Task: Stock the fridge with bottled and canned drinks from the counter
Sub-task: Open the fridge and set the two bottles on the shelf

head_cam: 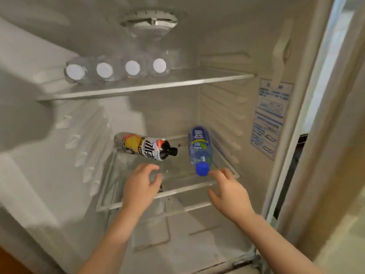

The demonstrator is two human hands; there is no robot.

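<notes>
Fridge (223, 107) open, seen from the front and slightly above. Interior white, with ribbed shelf rails down both side walls. Round dial housing (150, 21) on the ceiling. Printed blue-and-white sticker (270, 117) on the right inner wall; text too blurred to read.

Upper glass shelf (197, 81): four bottles (132, 67) lie side by side in a row on the left half, white caps facing out.

Lower glass shelf (183, 187): two bottles lie on their sides, apart from each other.
- Dark-drink bottle (146, 146), yellow and white label, left of centre, black cap (173, 151) pointing right and forward.
- Blue bottle (199, 147), right of centre, blue cap (202, 169) pointing toward the front edge.

Left hand (141, 184) is over the front of the lower shelf, just in front of the dark-drink bottle and clear of it. Grip slack, fingers loosely curled, nothing in it.

Right hand (229, 192) is over the front right of the same shelf. Grip slack, nothing held. A fingertip is just beside the blue cap; cannot tell whether it touches.

Fridge bottom (197, 244) is pale. Outside, lower right, there is a light floor (343, 244).
</notes>
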